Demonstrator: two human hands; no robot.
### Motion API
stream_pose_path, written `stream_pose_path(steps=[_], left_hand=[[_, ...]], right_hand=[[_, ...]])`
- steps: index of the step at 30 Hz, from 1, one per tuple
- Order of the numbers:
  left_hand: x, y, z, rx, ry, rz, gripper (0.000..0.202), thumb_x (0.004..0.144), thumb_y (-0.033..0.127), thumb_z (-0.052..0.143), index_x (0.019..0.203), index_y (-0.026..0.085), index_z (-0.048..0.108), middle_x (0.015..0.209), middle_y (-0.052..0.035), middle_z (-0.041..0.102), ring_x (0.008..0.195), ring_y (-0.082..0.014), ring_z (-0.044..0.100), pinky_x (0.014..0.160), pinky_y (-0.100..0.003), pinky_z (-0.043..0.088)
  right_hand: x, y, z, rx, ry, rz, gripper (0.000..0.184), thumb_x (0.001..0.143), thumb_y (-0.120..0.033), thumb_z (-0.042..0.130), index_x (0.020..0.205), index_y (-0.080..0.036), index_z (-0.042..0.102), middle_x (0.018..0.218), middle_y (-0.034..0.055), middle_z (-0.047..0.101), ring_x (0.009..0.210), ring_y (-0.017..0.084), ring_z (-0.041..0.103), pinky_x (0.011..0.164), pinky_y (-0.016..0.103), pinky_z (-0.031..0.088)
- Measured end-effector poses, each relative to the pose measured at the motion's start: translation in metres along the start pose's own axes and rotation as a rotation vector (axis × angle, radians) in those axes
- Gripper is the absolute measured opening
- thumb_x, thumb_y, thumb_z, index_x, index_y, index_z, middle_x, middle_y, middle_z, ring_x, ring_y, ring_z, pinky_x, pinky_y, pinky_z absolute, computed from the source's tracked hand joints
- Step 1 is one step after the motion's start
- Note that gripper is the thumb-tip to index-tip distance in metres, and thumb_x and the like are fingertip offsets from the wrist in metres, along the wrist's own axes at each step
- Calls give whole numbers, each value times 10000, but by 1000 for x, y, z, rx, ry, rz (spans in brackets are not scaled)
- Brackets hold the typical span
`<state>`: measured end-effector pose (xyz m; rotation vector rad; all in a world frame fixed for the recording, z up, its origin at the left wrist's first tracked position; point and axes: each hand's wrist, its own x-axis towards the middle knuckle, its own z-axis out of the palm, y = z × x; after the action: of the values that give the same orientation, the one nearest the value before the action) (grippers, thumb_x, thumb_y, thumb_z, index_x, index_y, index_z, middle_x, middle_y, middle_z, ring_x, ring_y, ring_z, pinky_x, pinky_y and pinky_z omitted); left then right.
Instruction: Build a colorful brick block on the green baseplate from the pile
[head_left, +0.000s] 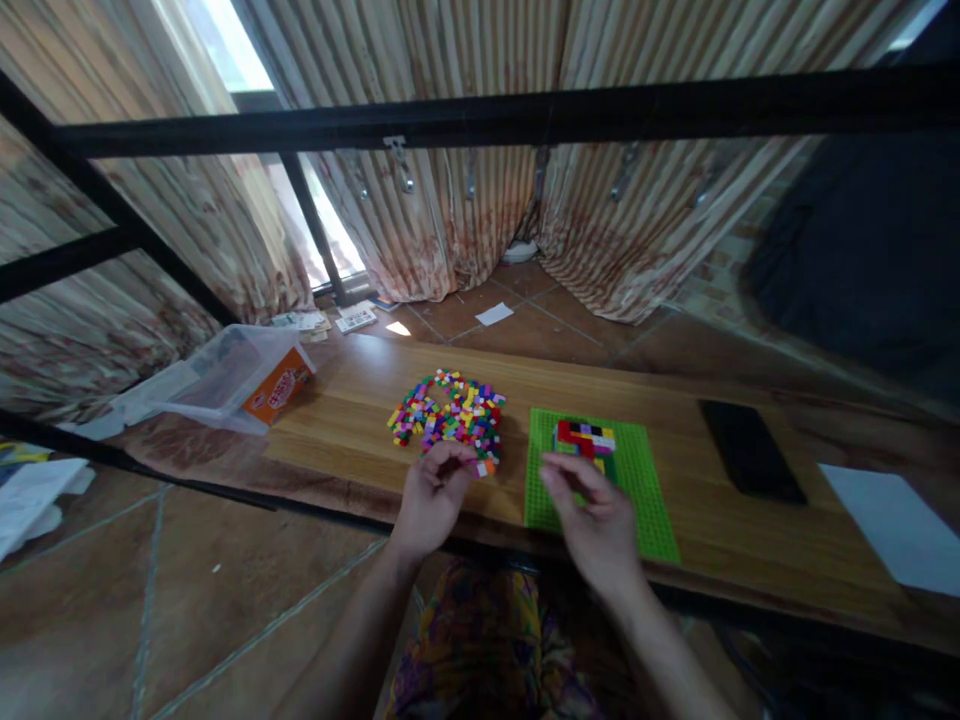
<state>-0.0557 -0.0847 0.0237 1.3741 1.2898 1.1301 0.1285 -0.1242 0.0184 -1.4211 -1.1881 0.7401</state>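
Note:
Small toy bricks of many colours lie in a loose pile [450,410] on the wooden board. My left hand [433,505] is at the pile's near edge, thumb and index finger drawn together. Pink, white and orange bricks [486,467] show right at its fingertips; whether one is pinched there is unclear. Over a green studded baseplate [649,490] is my right hand [600,525], its thumb and index finger closed in a pinch. What they hold, if anything, is too small to make out. Just beyond it, a built block of red, yellow, black and white bricks [585,436] sits on the baseplate, partly hidden by the fingers.
A clear plastic box [232,375] with an orange label lies at the board's left end. To the right are a black phone [750,450] and a white sheet [896,525]. A dark metal bar [480,120] crosses above the board, with curtains behind.

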Motion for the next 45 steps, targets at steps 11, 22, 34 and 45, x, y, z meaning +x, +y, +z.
stream_pose_path(steps=[11, 22, 34, 45], left_hand=[[-30, 4, 31, -194, -15, -149, 201, 718, 355, 678, 829, 188, 651, 761, -15, 649, 678, -142, 590, 613, -236, 482], [-27, 1, 43, -397, -141, -370, 274, 626, 335, 795, 807, 157, 693, 693, -10, 674, 627, -123, 618, 583, -222, 500], [-23, -20, 27, -689, 63, -596, 396, 504, 264, 883, 833, 140, 701, 702, 1, 669, 641, -83, 624, 635, -188, 511], [-17, -16, 15, -485, -36, -453, 322, 619, 388, 800, 772, 136, 672, 639, 9, 621, 565, -68, 541, 531, -177, 421]], right_hand=[[-21, 1, 26, 324, -73, 241, 160, 760, -354, 666, 813, -210, 710, 729, 3, 690, 674, 146, 606, 650, 266, 492], [-20, 2, 19, 401, -80, 301, 183, 734, -389, 682, 751, -208, 702, 685, 5, 696, 587, 152, 620, 594, 287, 534], [13, 29, 40, 56, -111, 165, 210, 788, -389, 602, 781, -209, 709, 683, 10, 688, 640, 166, 616, 638, 292, 499], [16, 23, 56, 113, -321, 135, 186, 772, -357, 610, 761, -200, 708, 718, 13, 704, 662, 159, 623, 658, 277, 489]])
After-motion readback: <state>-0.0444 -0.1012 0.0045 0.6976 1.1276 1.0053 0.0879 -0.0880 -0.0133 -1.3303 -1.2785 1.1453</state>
